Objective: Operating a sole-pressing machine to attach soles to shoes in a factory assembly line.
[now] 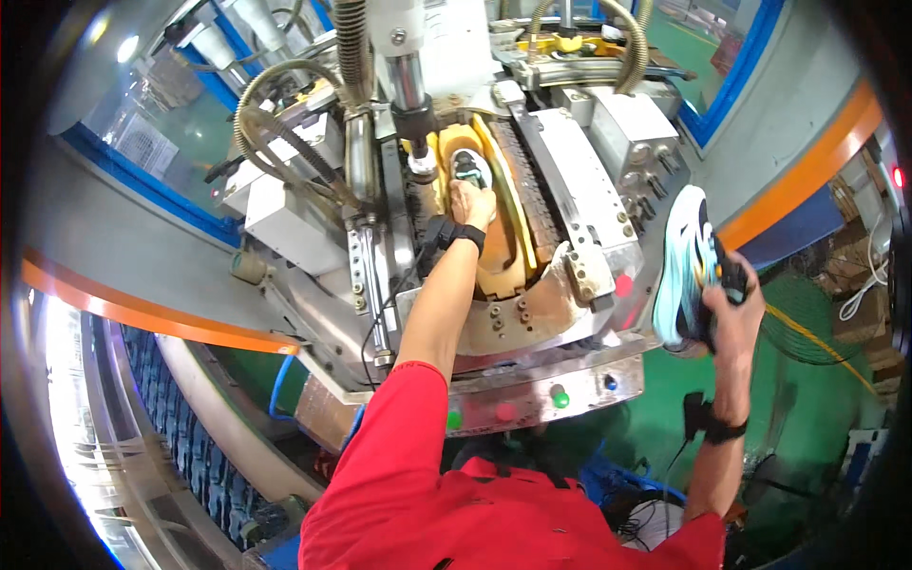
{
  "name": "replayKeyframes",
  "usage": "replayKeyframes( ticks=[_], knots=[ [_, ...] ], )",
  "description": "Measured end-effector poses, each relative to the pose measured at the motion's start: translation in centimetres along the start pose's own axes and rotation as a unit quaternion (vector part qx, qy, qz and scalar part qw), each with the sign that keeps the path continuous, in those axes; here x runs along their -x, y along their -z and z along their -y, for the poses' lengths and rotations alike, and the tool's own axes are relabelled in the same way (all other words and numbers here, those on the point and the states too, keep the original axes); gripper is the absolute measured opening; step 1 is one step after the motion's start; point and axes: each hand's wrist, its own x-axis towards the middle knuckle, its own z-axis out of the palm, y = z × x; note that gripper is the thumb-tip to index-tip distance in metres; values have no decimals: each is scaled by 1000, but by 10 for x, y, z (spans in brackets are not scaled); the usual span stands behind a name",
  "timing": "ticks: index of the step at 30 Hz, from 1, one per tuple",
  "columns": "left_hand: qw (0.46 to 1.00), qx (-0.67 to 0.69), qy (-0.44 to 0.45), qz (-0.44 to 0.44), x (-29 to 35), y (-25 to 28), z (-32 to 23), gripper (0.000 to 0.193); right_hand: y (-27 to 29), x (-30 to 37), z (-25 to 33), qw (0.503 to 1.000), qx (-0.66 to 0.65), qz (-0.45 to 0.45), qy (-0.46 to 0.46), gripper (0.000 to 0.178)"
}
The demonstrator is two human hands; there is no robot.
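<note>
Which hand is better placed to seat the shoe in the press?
Probably the left hand: it already rests on the shoe inside the grey metal press's yellow mould. The right hand is off to the side, gripping a pale blue-and-white shoe.

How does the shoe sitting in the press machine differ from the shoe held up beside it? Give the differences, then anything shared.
The shoe in the yellow machine cradle lies in the press, mostly hidden, pressed by the left hand. The pale blue and white shoe with black trim is held in the air, clear of the machine, its thick sole in full view, gripped by the right hand. Each has one hand on it.
</note>
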Motion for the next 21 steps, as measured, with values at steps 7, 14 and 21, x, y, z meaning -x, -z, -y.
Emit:
replayKeyframes(
  ticks=[7,14,21],
  knots=[
    [782,525,165,291,91,147,32,20,-174,-135,75,934,254,233,92,53],
    [846,487,158,148,260,346,114,47,-417,-87,62,856,373,348,79,43],
    [851,447,229,-154,389,417,174,31,-474,-26,-3,899,362,213,123,48]
  ],
)
